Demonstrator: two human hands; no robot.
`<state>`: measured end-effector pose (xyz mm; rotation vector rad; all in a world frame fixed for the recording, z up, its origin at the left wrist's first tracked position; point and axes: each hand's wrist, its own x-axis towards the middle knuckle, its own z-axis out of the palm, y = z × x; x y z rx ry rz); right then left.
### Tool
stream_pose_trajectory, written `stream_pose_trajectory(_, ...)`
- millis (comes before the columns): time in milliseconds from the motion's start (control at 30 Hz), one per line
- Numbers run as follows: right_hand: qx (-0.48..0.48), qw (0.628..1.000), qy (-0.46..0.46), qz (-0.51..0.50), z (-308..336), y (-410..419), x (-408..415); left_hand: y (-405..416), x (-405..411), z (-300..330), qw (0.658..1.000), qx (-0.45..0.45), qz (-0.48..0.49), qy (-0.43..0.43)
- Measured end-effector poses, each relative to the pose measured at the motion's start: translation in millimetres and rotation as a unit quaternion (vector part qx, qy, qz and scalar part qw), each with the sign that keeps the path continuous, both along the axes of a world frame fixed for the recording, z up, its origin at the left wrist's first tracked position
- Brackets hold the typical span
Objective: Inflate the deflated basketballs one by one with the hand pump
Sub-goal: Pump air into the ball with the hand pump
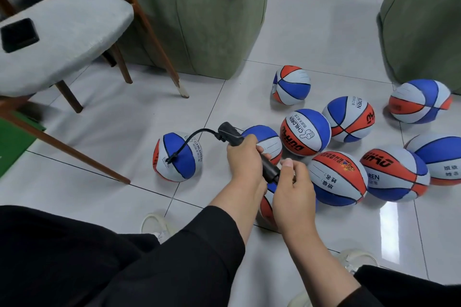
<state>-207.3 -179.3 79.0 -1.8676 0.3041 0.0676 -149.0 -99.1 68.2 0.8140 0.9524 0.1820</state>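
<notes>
I observe my left hand (243,154) wrapped round the barrel of the black hand pump (252,151); my right hand (294,182) has its grip closed on the pump's near end. The hose (192,137) arcs left to the blue, white and orange basketball (177,156) on the tiled floor (311,40) and meets its surface there. The other basketballs (305,132) lie clustered to the right, near a green sofa (199,27). A grey chair (62,40) stands at left.

We see a black plastic hand pump (252,154) raised, its black hose (189,139) plugged into a red-white-blue rubber basketball (177,157) lying on the floor.
</notes>
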Motion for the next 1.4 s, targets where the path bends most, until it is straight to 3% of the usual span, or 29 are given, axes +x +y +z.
stream_pose_trajectory(267,0.002,1.000,-0.002,0.002,0,-5,-13,42,9,-10,1.000,-0.001,0.015,0.014)
stream_pose_trajectory(733,0.000,1.000,0.002,-0.003,-2,-1,-3,-1,-4,-5,0.999,0.034,0.005,-0.017)
stream_pose_trajectory(1000,0.005,1.000,0.011,-0.009,-3,-7,-11,41,14,-8,1.000,0.016,0.009,0.006)
stream_pose_trajectory(1400,-0.009,1.000,0.001,0.000,-2,-2,1,-3,-3,-3,0.999,0.037,0.022,-0.010)
